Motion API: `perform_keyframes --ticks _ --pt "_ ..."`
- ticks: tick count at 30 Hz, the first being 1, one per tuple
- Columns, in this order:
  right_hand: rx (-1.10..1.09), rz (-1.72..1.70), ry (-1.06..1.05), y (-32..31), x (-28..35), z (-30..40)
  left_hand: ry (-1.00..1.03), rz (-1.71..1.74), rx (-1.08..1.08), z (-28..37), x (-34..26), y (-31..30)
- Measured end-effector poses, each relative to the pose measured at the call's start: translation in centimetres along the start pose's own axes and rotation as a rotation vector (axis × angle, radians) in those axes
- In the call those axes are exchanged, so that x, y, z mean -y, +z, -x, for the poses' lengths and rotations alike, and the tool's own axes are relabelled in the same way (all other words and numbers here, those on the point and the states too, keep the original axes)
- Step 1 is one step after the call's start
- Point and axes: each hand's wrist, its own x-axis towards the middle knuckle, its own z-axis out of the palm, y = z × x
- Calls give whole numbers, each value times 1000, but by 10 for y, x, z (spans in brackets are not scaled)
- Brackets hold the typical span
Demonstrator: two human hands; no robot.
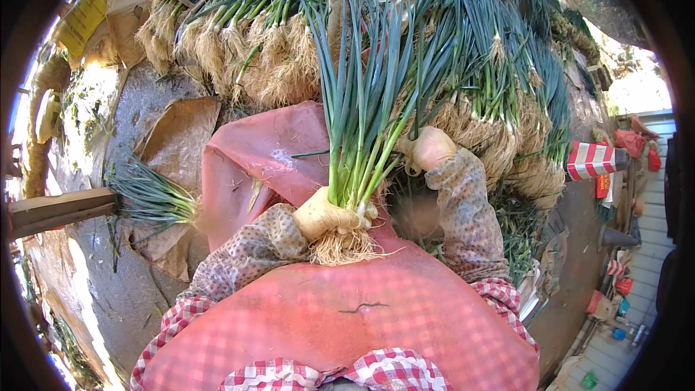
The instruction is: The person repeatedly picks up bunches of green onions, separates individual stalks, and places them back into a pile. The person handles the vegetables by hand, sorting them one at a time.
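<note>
My left hand, in a pale yellowish glove, is wrapped around the lower stems of a bunch of scallions. The long green leaves point away from me, and the tangled roots hang below my fist, over a translucent red plastic apron. Just right of the bunch, my right hand is bent with its fingers curled downward beside the outer leaves. Whether those fingers pinch anything is not clear. Patterned sleeves cover both forearms.
Heaps of rooted scallions lie ahead left and ahead right. A smaller bunch of scallions rests on brown sheeting at left, by a wooden beam. Leaf scraps lie at right, near a red-and-white striped object.
</note>
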Motion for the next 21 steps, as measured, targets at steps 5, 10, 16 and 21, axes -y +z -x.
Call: perform_keyframes --ticks 5,10,16,21 --pt "-494 236 -141 42 -4 1 -1 74 -8 -1 -7 3" --pt "-647 -339 124 34 -37 3 27 387 134 3 0 -9" --pt "-627 -2147 -613 44 -148 22 30 504 223 2 4 -16" --pt "158 -1884 -460 98 -5 36 -5 446 227 5 -8 -3"
